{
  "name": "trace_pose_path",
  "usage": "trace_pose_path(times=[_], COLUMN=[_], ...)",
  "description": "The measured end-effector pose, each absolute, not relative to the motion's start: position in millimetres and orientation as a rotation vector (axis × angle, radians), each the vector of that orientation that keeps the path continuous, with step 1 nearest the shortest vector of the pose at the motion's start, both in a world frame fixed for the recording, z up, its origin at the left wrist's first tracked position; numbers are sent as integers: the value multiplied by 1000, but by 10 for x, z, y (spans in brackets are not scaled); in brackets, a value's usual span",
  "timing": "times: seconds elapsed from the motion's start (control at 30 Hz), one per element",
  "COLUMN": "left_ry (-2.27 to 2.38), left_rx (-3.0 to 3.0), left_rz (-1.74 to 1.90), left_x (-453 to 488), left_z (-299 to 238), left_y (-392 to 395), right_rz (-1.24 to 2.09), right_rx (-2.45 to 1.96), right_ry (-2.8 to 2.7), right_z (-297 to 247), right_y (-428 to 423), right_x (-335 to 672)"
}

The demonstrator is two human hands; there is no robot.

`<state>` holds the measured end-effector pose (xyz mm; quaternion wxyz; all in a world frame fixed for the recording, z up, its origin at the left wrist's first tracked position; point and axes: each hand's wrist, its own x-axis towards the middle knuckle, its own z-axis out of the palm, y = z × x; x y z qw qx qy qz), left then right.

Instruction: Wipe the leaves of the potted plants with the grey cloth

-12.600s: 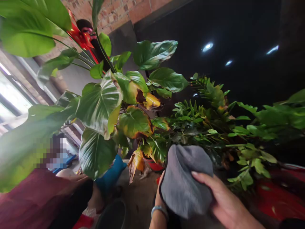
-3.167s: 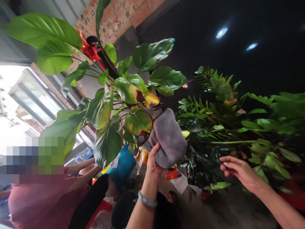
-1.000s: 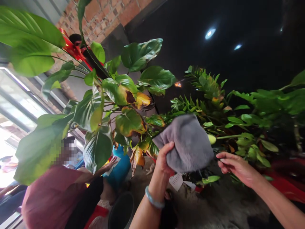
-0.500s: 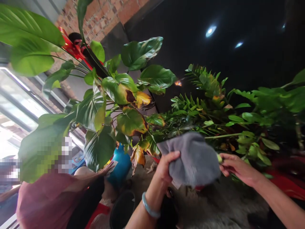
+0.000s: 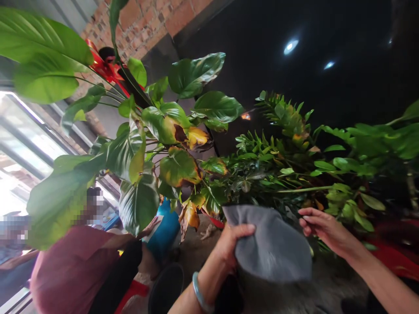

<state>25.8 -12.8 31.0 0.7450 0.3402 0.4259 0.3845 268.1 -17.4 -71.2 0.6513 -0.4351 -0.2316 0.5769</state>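
A grey cloth (image 5: 275, 246) hangs from my left hand (image 5: 231, 244), its thumb pressed on the upper side and the other fingers hidden beneath. A light blue-green bangle (image 5: 200, 292) circles that wrist. Just right of the cloth, my right hand (image 5: 324, 229) is raised with its fingers loosely curled and slightly apart; I see nothing between them. A small pale green bit shows at the cloth's right edge, below those fingers. Behind both hands stand leafy green plants (image 5: 288, 165), and a long green stem (image 5: 304, 189) runs across above the right hand.
A large-leaved plant (image 5: 140, 152) with some yellow and brown leaves fills the left. Below it, a person in a pink top (image 5: 72, 270) sits beside a blue pot (image 5: 165, 231). A dark bucket (image 5: 166, 288) stands on the floor. A dark shiny wall (image 5: 255, 43) rises behind.
The cloth has shifted down and slightly right in my left hand. My right fingers have come away from the pale green piece they pinched at the cloth's edge.
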Motion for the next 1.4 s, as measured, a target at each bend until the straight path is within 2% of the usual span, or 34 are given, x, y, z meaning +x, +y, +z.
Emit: trace_pose_path(times=[0.1,0.2,0.33,0.43,0.67,0.93,1.17,1.23,1.4], left_ry=[903,968,1070,1054,1052,954,784,799,819], left_rx=[648,577,682,736,617,506,285,265,470], left_rz=[1081,1213,940,815,996,998,1127,1087,737], left_x=[356,458,363,176,-81,-213,-169,-108,-91], left_z=[613,537,72,-67,299,226,642,526,-145], left_y=[149,235,-53,-292,-295,-166,325,360,58], right_rz=[1290,1274,1290,1292,1327,1246,1246,1206,1216], right_rx=[-964,-978,-1001,-1029,-1092,-1153,-1236,-1238,-1287], right_ry=[-541,-511,-508,-507,-514,-413,-393,-357,-276], right_z=[-707,-689,-672,-663,-697,-1056,-617,-538,-574], right_y=[-171,-163,-182,-219,-386,-376,-314,-333,-437], right_x=[2654,2618,2636,2677,2565,2541,2323,2239,2179])
